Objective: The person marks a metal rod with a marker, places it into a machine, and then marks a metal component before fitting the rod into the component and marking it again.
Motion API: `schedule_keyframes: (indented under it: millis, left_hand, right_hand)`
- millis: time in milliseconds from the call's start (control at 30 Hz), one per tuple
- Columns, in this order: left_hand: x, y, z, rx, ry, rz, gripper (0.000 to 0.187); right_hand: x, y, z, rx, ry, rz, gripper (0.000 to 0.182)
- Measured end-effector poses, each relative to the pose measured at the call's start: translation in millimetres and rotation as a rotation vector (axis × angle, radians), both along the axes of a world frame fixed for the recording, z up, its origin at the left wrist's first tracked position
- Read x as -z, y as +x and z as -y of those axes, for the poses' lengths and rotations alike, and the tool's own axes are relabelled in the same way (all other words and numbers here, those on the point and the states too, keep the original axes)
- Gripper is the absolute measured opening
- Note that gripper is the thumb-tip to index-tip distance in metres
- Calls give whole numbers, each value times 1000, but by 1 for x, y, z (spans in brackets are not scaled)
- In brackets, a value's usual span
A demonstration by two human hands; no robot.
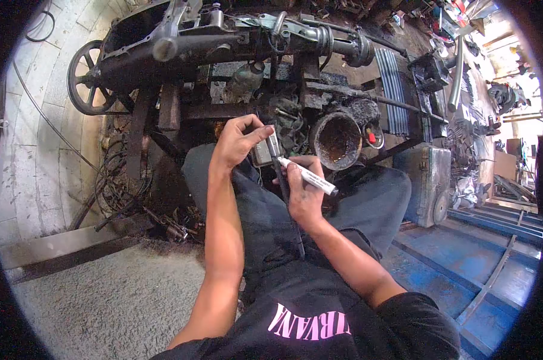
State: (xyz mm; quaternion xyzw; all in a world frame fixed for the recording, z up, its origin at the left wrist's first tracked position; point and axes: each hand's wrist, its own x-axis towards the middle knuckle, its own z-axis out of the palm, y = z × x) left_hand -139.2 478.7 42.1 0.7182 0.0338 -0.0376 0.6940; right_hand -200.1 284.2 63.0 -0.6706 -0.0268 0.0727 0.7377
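My right hand (306, 189) is closed around a white marker (310, 178), its dark end pointing to the lower right and its light tip towards a long, thin dark rod (285, 187). The rod slopes down between my legs and has a pale metallic upper end (274, 146). At that end, the thumb and fingers of my left hand (240, 144) are pinched together. Some of my right fingers pass behind the marker, beside the rod, and are partly hidden. Behind the rod shows a small, pale boxy object (262, 153), mostly covered.
A greasy machine (223, 54) with a spoked wheel (91, 78) spans the far side. Before it stand a dirty round container (337, 141) and a clear bottle (246, 78). Cables (112, 186) lie left; a worn case (424, 183) and blue metal panels (463, 255) are right.
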Motion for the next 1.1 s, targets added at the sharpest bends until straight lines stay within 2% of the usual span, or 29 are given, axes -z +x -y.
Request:
schedule_keyframes:
  millis: [167, 233, 300, 367, 433, 500, 567, 600, 667, 767, 833, 967, 1100]
  left_hand:
    - [1, -1, 0, -37, -4, -19, 28]
    - [-7, -3, 3, -58, 29, 4, 28]
    - [-8, -5, 5, -61, -6, -18, 28]
    - [-5, -7, 7, -100, 7, -16, 28]
    - [-9, -6, 12, -142, -4, 22, 31]
    - [-18, -5, 20, -163, -2, 41, 32]
    - [-22, -4, 25, -178, 9, 64, 32]
    - [-27, -1, 28, -198, 15, 63, 32]
    - [-36, 6, 34, -220, -16, 57, 32]
    - [-64, 12, 58, -243, -79, 61, 27]
    - [-73, 15, 75, -296, -223, 68, 24]
    - [-82, 1, 115, -130, -274, 4, 25]
    - [-84, -16, 171, 92, -211, -68, 23]
  right_hand:
    - [0, 0, -5, 66, 26, 55, 15]
    - [3, 3, 4, -7, -52, -2, 21]
    - [11, 3, 10, 5, -47, 49, 24]
    - [-5, 1, 15, 33, -35, 63, 21]
    - [-12, -10, 24, -14, 78, -53, 24]
    - [-3, -22, 44, -171, -22, -150, 24]
    - [-13, -28, 53, -280, 181, -326, 26]
    - [-19, -24, 55, -280, 186, -305, 26]
    - [-31, -22, 58, -309, 252, -478, 28]
    - [-51, -11, 64, -244, 267, -478, 32]
    - [-57, -5, 75, -199, 321, -355, 32]
    - [-80, 6, 117, -65, 294, -207, 31]
    - [-85, 7, 174, 106, 333, -219, 30]
